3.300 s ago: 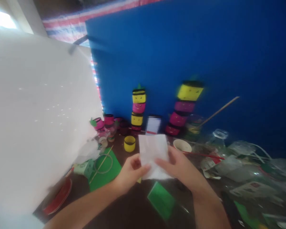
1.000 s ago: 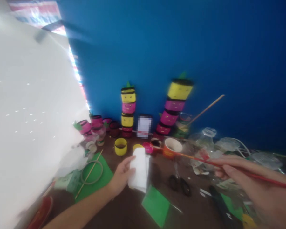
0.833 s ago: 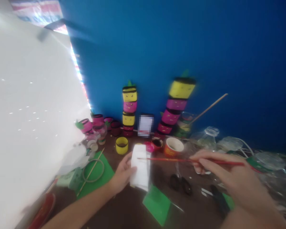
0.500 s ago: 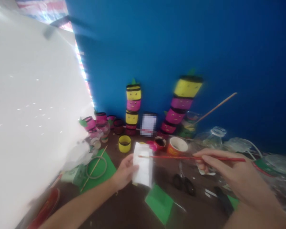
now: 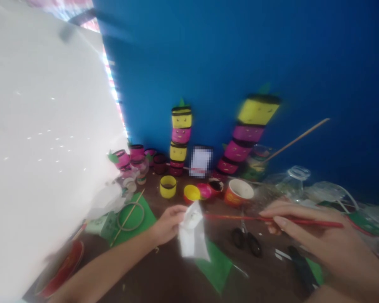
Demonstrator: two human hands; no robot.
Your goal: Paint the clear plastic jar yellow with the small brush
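Note:
My left hand (image 5: pixel 166 225) is closed on the edge of a folded white tissue (image 5: pixel 192 242), pinching it upright above the dark table. In my right hand (image 5: pixel 306 235) is a thin red paintbrush (image 5: pixel 232 217), held level between thumb and fingers. The brush points left, and its tip is hidden at the tissue. Just behind the tissue stand a small pot of yellow paint (image 5: pixel 192 193), a pink pot (image 5: pixel 204 190) and a pot of dark paint (image 5: pixel 216 186). Black-handled scissors (image 5: pixel 246 240) lie beneath the brush.
Stacks of yellow and pink face-painted rings (image 5: pixel 181 134) lean by the blue wall. A yellow ring (image 5: pixel 168 187), a paper cup (image 5: pixel 239 192) and clear plastic bottle pieces (image 5: pixel 298 174) stand at the back. Green sheets (image 5: pixel 216 267) lie in front; a black-handled tool (image 5: pixel 300 265) is right.
The tissue has been folded over and tilted around the brush tip, and the yellow paint pot behind it now shows. The view has shifted slightly, moving things a little rightward.

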